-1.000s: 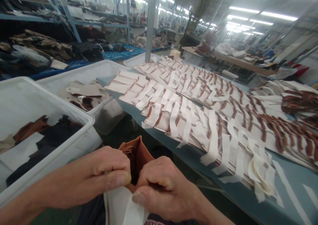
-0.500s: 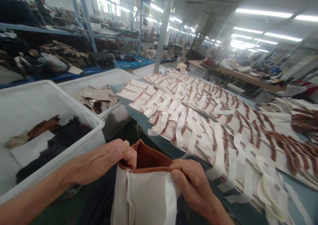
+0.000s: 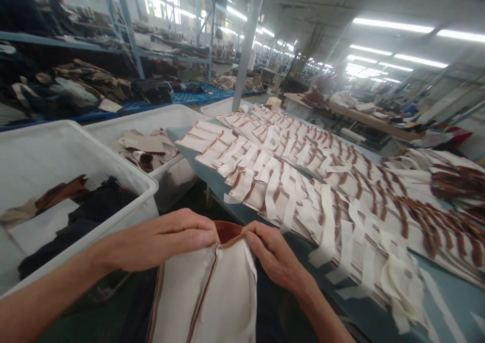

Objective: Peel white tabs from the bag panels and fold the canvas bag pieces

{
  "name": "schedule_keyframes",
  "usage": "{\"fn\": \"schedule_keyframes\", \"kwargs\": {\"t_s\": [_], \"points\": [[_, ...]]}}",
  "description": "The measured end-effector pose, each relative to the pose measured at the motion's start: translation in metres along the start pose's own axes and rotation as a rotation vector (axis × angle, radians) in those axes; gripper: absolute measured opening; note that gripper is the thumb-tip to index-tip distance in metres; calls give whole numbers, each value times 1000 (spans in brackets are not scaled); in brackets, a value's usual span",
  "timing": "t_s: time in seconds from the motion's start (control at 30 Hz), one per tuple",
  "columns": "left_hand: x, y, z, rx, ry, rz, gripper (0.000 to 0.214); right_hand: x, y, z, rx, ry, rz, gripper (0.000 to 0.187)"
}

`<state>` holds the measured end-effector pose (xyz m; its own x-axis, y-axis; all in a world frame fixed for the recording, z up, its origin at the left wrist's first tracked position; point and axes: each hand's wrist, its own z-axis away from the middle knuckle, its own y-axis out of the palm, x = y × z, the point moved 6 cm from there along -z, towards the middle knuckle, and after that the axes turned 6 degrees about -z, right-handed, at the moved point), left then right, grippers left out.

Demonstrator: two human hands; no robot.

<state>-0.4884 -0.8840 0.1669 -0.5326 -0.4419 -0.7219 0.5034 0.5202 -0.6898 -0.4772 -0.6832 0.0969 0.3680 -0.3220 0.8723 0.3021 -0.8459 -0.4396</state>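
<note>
A cream fabric piece (image 3: 227, 287) with a brown lining hangs from both my hands, shaped like a tube or pouch. Its upper edge gapes a little between them, showing brown inside. My left hand (image 3: 182, 239) is closed over the left part of that edge, fingers laid across the top near a seam. At the right part of the rim, my right hand (image 3: 271, 252) pinches the fabric between thumb and fingers. The lower end of the piece runs out of view.
Rows of similar cream and brown pieces (image 3: 303, 181) with white strips lie on a blue-green table (image 3: 235, 214) at the right. White bins (image 3: 151, 186) holding fabric stand at the left. A metal post (image 3: 248, 45) rises behind the table.
My hands have come closer together, and the opening between them has narrowed. The left hand now lies over the edge, and the fabric has turned so its seam sits nearer the middle.
</note>
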Motion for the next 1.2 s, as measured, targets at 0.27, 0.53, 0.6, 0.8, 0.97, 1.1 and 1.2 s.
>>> {"fn": "schedule_keyframes", "kwargs": {"t_s": [0.27,0.53,0.6,0.8,0.97,1.1,1.2], "points": [[-13,5,-4,157,-25,184,15,58,7,-21,48,-320,9,19],[-2,13,1,185,-46,251,12,73,25,-22,28,-351,-12,26],[2,13,1,196,-66,247,15,66,28,-22,55,-348,-31,22],[16,18,0,220,-128,247,16,50,31,-25,113,-265,-100,33],[25,25,-3,208,-118,349,18,34,33,-29,161,-138,-199,43],[32,29,-6,191,-115,397,17,24,34,-30,178,-87,-259,43],[34,31,-7,172,-120,443,15,21,33,-31,168,-92,-281,40]]}}
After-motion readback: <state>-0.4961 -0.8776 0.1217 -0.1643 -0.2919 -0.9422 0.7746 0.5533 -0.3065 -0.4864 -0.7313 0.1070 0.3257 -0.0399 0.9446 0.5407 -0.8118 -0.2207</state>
